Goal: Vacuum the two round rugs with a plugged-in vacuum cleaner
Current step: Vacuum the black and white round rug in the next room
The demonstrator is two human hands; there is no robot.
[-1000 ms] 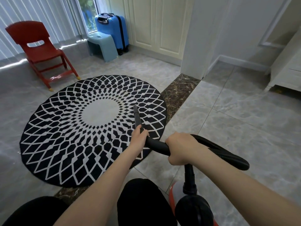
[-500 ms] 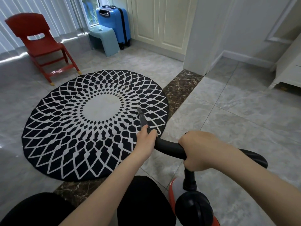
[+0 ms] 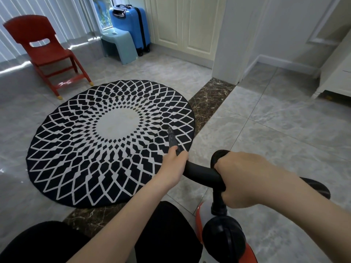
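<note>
Now my left hand (image 3: 173,164) curls round the narrow black plastic vacuum nozzle (image 3: 171,137), whose tip rests near the right edge of the round black-and-white patterned rug (image 3: 85,149) on the grey tiled floor (image 3: 275,133). My right hand (image 3: 241,179) grips the black ribbed vacuum hose (image 3: 201,172) above the orange vacuum body (image 3: 224,238).

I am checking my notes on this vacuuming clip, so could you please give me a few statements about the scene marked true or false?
1. The left hand grips the nozzle, whose tip is over the round rug. True.
2. The right hand hangs free. False: it grips the black hose.
3. The nozzle tip is on the rug's white centre. False: it is over the patterned band, right of centre.
4. A red chair stands beyond the rug. True.
5. The suitcase is green. False: it is blue.
</note>
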